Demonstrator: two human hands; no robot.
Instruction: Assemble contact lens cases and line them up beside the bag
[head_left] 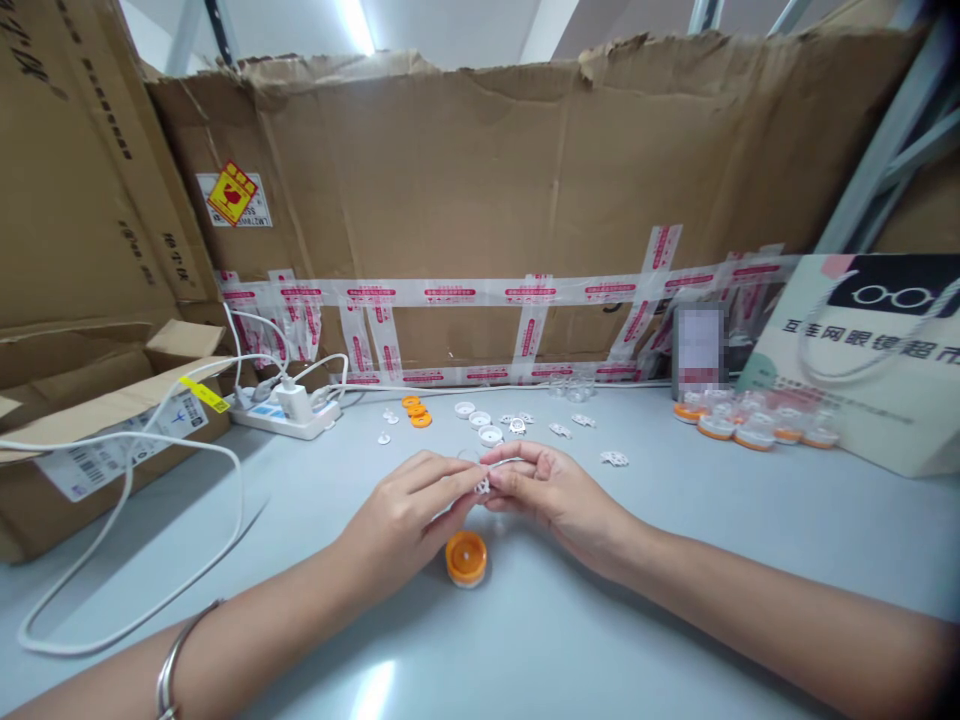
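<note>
My left hand (424,495) and my right hand (551,490) meet above the table, their fingers closed around a small white openwork plastic piece (482,487). A thin clear curved rim (468,455) shows just behind the fingertips; whether it belongs to the held piece I cannot tell. Below my hands, an orange round case (466,557) with a white base rests on the table. Beyond the fingers lie white round caps (490,435), several white openwork pieces (517,425) and a few orange discs (421,419).
A white power strip (289,415) with cables stands at the left, beside an open cardboard box (112,440). Finished-looking orange and clear round cases (754,432) cluster at the right, near a phone (699,345) and a paper bag (862,400). Cardboard (465,180) walls the back.
</note>
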